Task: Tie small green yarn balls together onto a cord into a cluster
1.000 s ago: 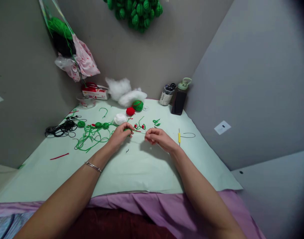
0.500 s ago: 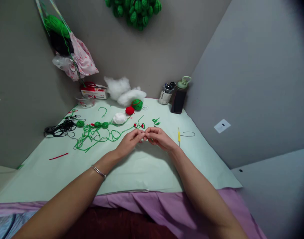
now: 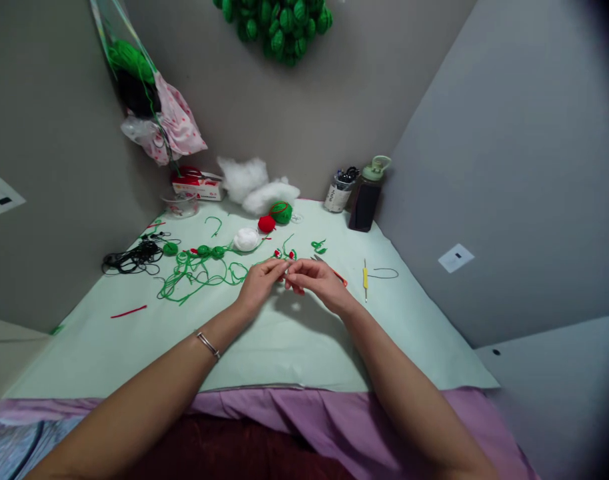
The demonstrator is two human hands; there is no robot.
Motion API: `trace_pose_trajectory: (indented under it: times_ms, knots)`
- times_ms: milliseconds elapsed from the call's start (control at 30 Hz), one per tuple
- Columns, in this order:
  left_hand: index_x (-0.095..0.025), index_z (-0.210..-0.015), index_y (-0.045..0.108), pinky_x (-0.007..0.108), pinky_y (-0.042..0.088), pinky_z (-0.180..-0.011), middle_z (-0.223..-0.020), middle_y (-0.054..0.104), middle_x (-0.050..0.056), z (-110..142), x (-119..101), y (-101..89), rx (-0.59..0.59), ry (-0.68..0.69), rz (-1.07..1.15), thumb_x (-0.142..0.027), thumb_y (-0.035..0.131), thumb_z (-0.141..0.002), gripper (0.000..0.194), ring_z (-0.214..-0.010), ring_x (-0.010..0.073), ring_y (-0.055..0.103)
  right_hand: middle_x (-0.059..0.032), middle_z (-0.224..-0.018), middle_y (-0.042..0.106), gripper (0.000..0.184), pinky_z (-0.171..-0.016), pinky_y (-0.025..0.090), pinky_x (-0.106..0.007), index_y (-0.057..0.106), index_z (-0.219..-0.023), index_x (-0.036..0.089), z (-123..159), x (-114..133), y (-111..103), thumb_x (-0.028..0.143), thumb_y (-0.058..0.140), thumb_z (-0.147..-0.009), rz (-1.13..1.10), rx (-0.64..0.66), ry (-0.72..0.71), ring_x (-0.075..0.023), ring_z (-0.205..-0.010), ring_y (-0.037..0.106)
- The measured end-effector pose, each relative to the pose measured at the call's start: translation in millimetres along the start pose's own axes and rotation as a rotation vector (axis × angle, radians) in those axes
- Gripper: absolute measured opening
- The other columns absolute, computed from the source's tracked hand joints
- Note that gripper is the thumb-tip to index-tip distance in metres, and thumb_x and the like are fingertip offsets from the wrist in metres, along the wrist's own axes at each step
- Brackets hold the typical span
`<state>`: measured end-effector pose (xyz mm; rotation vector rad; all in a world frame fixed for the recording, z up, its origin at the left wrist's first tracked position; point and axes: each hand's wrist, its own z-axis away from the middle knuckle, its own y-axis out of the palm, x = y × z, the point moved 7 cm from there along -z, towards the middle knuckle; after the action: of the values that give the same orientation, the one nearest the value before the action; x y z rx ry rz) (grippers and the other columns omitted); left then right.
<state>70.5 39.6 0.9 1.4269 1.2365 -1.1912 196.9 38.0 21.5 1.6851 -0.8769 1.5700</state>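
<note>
Centrally in the frame, two bare hands meet: the left hand (image 3: 258, 281) and the right hand (image 3: 318, 283) both have their fingers curled in and fingertips drawn together, touching; what, if anything, is pinched between them is too small to tell. One metal bracelet (image 3: 208, 345) circles the left wrist. Just beyond the fingertips lie two small red-and-white pieces (image 3: 292, 255) with green strands, side by side, and one orange-handled tool (image 3: 341, 279) is partly hidden by the right hand. Further up stand three larger balls, one each: a white yarn ball (image 3: 246, 239), a red ball (image 3: 266, 223) and a green ball (image 3: 282, 213). Three small green balls (image 3: 203, 251) sit at centre left, above one tangle of green yarn (image 3: 197, 279); one black cord bundle (image 3: 134, 257) lies further left, with one separate red strand (image 3: 128, 311) below it. Right of centre rest one yellow-handled crochet hook (image 3: 365, 278) and one dark bent cord (image 3: 387, 269). Toward the upper middle are two clumps of white stuffing (image 3: 242, 179), one box (image 3: 199, 189) and one clear bowl (image 3: 180, 207) to their left, one pen holder (image 3: 339, 195) and one bottle (image 3: 367, 203) to their right.
</note>
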Motion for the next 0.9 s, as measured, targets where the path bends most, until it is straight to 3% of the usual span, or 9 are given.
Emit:
trace_pose_trajectory:
  times_ms: [167,267,367,467,533,700,900]
  knots:
    - [-0.017,-0.092,0.074,0.028,0.048,-0.074,-0.071,0.063,0.001,-1,10,-5.8,-0.059,-0.132,0.225,-0.045,0.070,-0.082,0.029,-0.070,0.0150,0.058,-0.0012,-0.069,0.064,0.025,-0.058,0.040,-0.027,0.075,-0.085,0.019,8,18,2,0.043,0.080,-0.079,0.066,0.003,-0.015,-0.0118,-0.059,0.049]
    - [-0.017,-0.092,0.074,0.027,0.050,-0.075,-0.075,0.065,0.003,0,11,-4.0,-0.040,-0.166,0.267,-0.045,0.070,-0.084,0.030,-0.072,0.0142,0.060,-0.0027,-0.071,0.063,0.018,-0.058,0.042,-0.030,0.078,-0.082,0.022,24,51,5,0.040,0.080,-0.081,0.084,-0.014,-0.145,-0.0135,-0.061,0.050]
    - [-0.016,-0.088,0.073,0.024,0.047,-0.070,-0.076,0.063,0.002,0,9,-1.8,-0.021,-0.165,0.290,-0.045,0.070,-0.085,0.029,-0.070,0.0117,0.057,-0.0062,-0.081,0.064,0.007,-0.065,0.046,-0.033,0.081,-0.082,0.026,45,92,15,0.033,0.080,-0.082,0.219,0.007,-0.308,-0.0183,-0.074,0.057]
    - [-0.016,-0.082,0.072,0.023,0.043,-0.062,-0.067,0.057,0.000,1,4,0.3,0.021,-0.153,0.277,-0.049,0.066,-0.088,0.033,-0.063,0.0106,0.052,-0.0067,-0.080,0.062,0.009,-0.067,0.049,-0.036,0.081,-0.082,0.028,51,112,11,0.037,0.081,-0.082,0.260,-0.072,-0.383,-0.0211,-0.078,0.058]
    - [-0.017,-0.078,0.071,0.024,0.040,-0.059,-0.063,0.054,0.000,2,0,0.1,0.035,-0.139,0.263,-0.052,0.063,-0.090,0.038,-0.059,0.0107,0.048,-0.0052,-0.079,0.061,0.012,-0.066,0.048,-0.034,0.078,-0.081,0.026,43,107,1,0.038,0.079,-0.083,0.225,-0.163,-0.384,-0.0194,-0.075,0.056]
    - [-0.018,-0.074,0.068,0.026,0.035,-0.055,-0.059,0.048,-0.001,4,-1,3.2,0.095,-0.151,0.261,-0.058,0.059,-0.092,0.045,-0.054,0.0110,0.041,-0.0004,-0.076,0.060,0.019,-0.060,0.042,-0.028,0.069,-0.086,0.021,7,55,-27,0.040,0.074,-0.086,0.135,-0.346,-0.272,-0.0121,-0.062,0.050]
    - [-0.014,-0.070,0.065,0.024,0.029,-0.053,-0.061,0.050,-0.001,5,-5,9.3,0.162,-0.146,0.214,-0.060,0.060,-0.089,0.050,-0.050,0.0072,0.033,-0.0002,-0.078,0.063,0.024,-0.059,0.042,-0.027,0.064,-0.098,0.020,-6,17,-20,0.042,0.056,-0.097,0.396,-0.277,-0.219,-0.0119,-0.060,0.053]
